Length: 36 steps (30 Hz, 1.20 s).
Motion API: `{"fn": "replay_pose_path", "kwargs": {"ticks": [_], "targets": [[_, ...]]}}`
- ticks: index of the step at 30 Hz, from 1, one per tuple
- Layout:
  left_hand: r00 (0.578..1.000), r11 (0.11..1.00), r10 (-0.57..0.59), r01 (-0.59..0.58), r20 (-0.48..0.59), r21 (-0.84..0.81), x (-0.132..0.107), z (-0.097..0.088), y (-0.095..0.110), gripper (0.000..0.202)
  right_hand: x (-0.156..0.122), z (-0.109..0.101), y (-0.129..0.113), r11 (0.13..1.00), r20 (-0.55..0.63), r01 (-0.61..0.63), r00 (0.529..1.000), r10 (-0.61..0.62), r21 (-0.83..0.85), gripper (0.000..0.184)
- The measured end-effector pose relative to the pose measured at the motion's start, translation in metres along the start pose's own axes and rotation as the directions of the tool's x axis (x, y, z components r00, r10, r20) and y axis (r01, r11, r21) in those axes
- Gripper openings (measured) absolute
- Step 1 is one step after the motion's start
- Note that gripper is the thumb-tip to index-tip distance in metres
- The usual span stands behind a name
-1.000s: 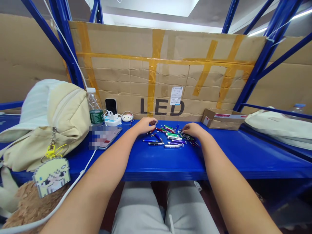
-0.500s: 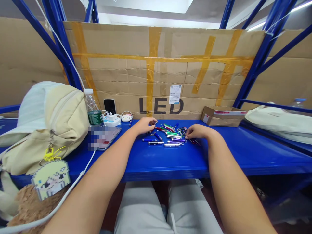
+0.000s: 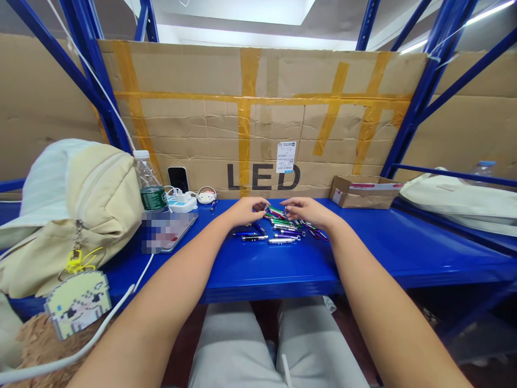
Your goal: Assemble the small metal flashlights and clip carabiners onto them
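Small metal pen-shaped tubes with clasps at their ends lie in a loose pile point(image 3: 280, 221), in green, silver, red, purple and dark blue. My left hand point(image 3: 247, 211) is at the pile's upper left, fingers curled and tips pinched together; whatever is between them is too small to make out. Over the pile's upper right reaches my right hand point(image 3: 309, 211), thumb and forefinger slightly apart, with nothing visible between them. A black tube point(image 3: 254, 238) and a silver tube point(image 3: 281, 241) lie at the near side of the pile.
On the blue table point(image 3: 274, 269), a cream bag point(image 3: 100, 199), a bottle point(image 3: 151, 188), a phone point(image 3: 179, 179), a white charger point(image 3: 181, 202) and a tablet-like device point(image 3: 181, 229) stand or lie left. An open cardboard box point(image 3: 365, 194) is at back right; a taped cardboard panel point(image 3: 210, 129) rises behind.
My right hand has moved left and up, from the pile's right side to its upper part, its fingers parting. My left hand has shifted slightly toward it. The camera view has shifted a little.
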<state>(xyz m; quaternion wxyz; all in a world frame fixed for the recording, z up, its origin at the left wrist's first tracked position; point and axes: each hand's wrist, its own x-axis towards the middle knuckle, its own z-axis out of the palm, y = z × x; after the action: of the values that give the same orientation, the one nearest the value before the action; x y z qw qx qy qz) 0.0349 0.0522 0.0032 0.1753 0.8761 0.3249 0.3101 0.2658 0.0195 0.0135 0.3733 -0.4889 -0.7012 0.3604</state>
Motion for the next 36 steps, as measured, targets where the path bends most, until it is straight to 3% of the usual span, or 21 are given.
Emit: {"fn": "replay_pose_path", "kwargs": {"ticks": [7, 12, 16, 22, 26, 30, 33, 36], "targets": [[0.999, 0.997, -0.009, 0.011, 0.037, -0.079, 0.001, 0.006, 0.010, 0.035, 0.008, 0.034, -0.009, 0.946, -0.163, 0.043, 0.987, 0.010, 0.322, 0.007], [0.999, 0.997, -0.026, 0.028, 0.030, -0.073, 0.001, 0.006, 0.015, 0.035, 0.014, 0.047, -0.008, 0.911, -0.248, 0.050, 0.967, 0.058, 0.410, 0.005], [0.998, 0.997, -0.061, 0.061, -0.008, -0.041, 0.002, 0.006, 0.014, 0.036, 0.020, 0.051, 0.001, 0.917, -0.295, 0.103, 0.955, 0.017, 0.386, 0.019], [1.000, 0.998, -0.008, 0.006, -0.030, -0.068, 0.004, 0.006, 0.010, 0.037, 0.024, 0.058, 0.009, 0.892, -0.279, 0.168, 0.959, -0.050, 0.419, 0.038], [0.996, 0.996, -0.006, -0.002, -0.084, -0.094, 0.004, 0.007, 0.009, 0.032, 0.024, 0.058, 0.008, 0.936, -0.318, 0.185, 0.944, -0.085, 0.300, 0.034], [0.995, 0.999, 0.012, -0.016, -0.099, -0.045, 0.005, 0.006, 0.005, 0.032, 0.020, 0.051, 0.003, 0.969, -0.338, 0.243, 0.910, -0.241, -0.037, 0.021], [0.995, 0.997, 0.051, -0.045, -0.086, 0.064, 0.006, 0.004, 0.002, 0.030, 0.017, 0.043, 0.000, 0.908, -0.286, 0.289, 0.882, -0.376, -0.304, 0.012], [0.993, 0.983, 0.097, -0.085, -0.066, 0.163, 0.006, 0.001, 0.000, 0.028, 0.015, 0.037, 0.002, 0.816, -0.178, 0.348, 0.865, -0.469, -0.462, 0.014]]}}
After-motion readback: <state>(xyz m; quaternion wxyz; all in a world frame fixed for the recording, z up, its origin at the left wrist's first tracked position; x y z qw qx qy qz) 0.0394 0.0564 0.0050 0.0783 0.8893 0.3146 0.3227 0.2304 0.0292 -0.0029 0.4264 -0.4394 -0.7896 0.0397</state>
